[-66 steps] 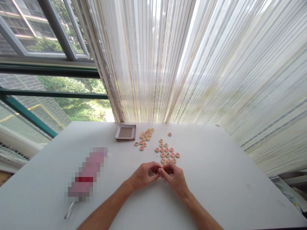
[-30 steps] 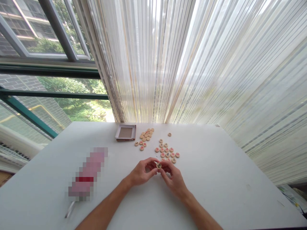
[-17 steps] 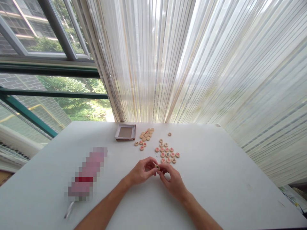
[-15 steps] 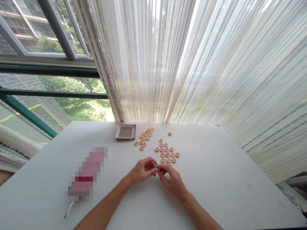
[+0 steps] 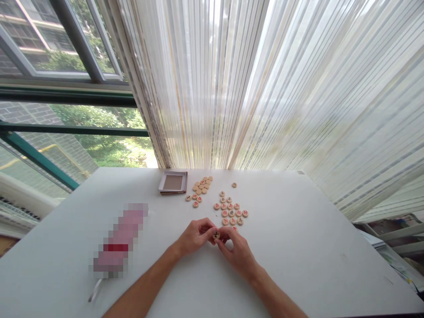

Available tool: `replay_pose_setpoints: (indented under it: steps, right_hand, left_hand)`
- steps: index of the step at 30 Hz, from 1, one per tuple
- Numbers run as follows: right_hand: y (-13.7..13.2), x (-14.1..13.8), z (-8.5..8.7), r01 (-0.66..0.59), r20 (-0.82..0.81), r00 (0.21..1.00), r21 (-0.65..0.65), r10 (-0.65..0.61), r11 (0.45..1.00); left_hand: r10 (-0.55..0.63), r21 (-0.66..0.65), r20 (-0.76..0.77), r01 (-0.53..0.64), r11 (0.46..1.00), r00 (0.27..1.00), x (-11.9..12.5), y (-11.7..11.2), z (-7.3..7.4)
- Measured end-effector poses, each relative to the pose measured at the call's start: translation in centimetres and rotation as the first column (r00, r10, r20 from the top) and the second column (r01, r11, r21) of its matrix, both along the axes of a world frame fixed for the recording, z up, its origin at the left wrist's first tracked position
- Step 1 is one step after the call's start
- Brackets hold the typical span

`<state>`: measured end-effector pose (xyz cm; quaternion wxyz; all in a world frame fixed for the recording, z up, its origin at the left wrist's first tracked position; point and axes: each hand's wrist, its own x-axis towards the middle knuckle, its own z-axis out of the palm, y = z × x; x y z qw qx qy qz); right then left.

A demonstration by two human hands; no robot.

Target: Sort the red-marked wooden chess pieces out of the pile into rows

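Note:
Between the fingertips of my left hand [image 5: 196,236] and my right hand [image 5: 236,247], a round wooden Chinese chess piece [image 5: 216,235] is pinched, its black character facing me. Both hands are closed on it, just above the front of the table's middle. Beyond my right hand lie rows of face-up chess pieces [image 5: 232,213] with red or black characters. One red-marked piece [image 5: 235,229] is partly hidden behind my right fingers. Farther back on the left is a cluster of mostly blank-side-up pieces [image 5: 198,191], with several face-up ones [image 5: 195,204] in front of it.
An open shallow box [image 5: 172,183] sits at the table's back left. A pixelated pink object [image 5: 119,238] with a pale strap lies on the white table [image 5: 298,247] at left. A lone piece [image 5: 234,185] rests toward the back, before a sheer curtain [image 5: 212,88].
The held chess piece has been tilted so its black-marked face now shows more fully. Both hands stay in nearly the same place; the pieces on the table have not moved.

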<state>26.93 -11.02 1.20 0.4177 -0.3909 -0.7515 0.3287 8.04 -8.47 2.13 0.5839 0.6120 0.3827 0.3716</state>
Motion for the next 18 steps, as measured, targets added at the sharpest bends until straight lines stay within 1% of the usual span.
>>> replay_pose_setpoints:
  steps: [10,14,18]
  right_hand:
    - [0.11,-0.06,0.4,0.039,-0.016,0.999,0.013,-0.039,0.999]
    - [0.1,-0.05,0.75,0.032,-0.032,0.999,0.004,-0.032,0.999]
    - [0.06,-0.07,0.99,0.036,-0.074,0.997,-0.029,-0.038,0.999]
  left_hand:
    - [-0.017,0.009,0.021,0.017,1.0,1.0,0.02,0.16,-0.06]
    - [-0.041,0.041,0.008,0.04,0.998,0.999,0.07,0.02,0.15]
    - [-0.023,0.055,-0.009,0.023,0.998,1.0,0.07,0.03,-0.02]
